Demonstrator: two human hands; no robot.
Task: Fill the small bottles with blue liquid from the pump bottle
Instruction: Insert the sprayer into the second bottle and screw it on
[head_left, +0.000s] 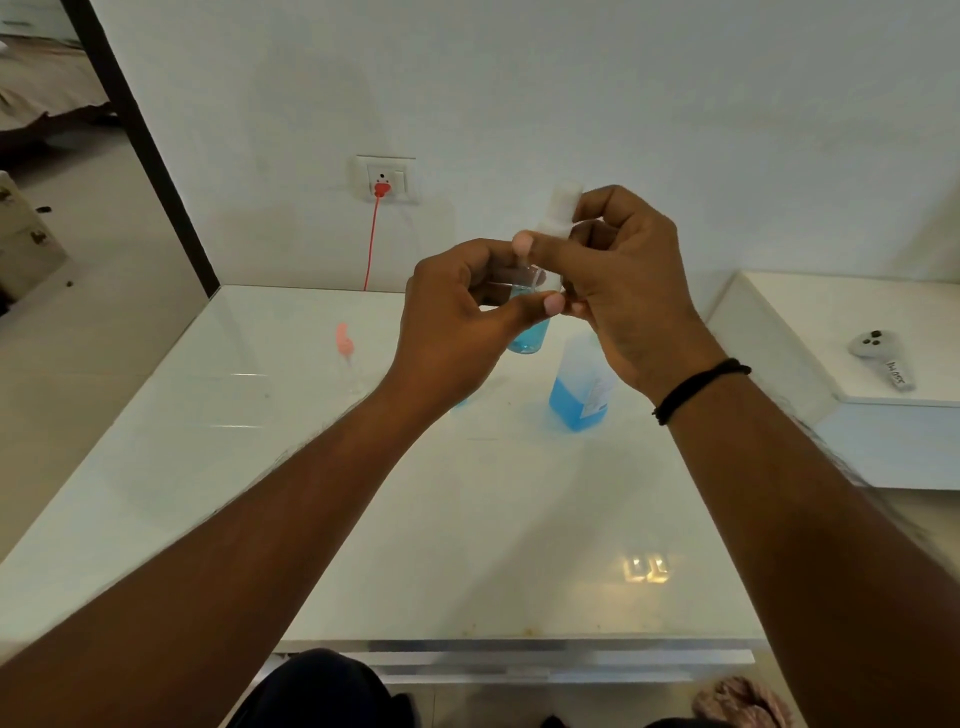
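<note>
Your left hand (457, 306) is gripping one small bottle (527, 332), fingers curled round its upper part; blue liquid is showing in its lower half. Your right hand (628, 291) is pinching one white spray cap (563, 205) just above that bottle's mouth. Both hands are hovering above the white table (363, 519). One pump bottle (582, 395), partly filled with blue liquid, is standing at 5 o'clock from the small bottle. A wristband (698, 389) is circling your right wrist.

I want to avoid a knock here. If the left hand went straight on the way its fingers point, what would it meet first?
Probably the right hand. The left hand holds the small bottle with its fingertips pointing right, almost at the right hand's fingers, which hold the white cap above the bottle. Depth between them is unclear.
</note>
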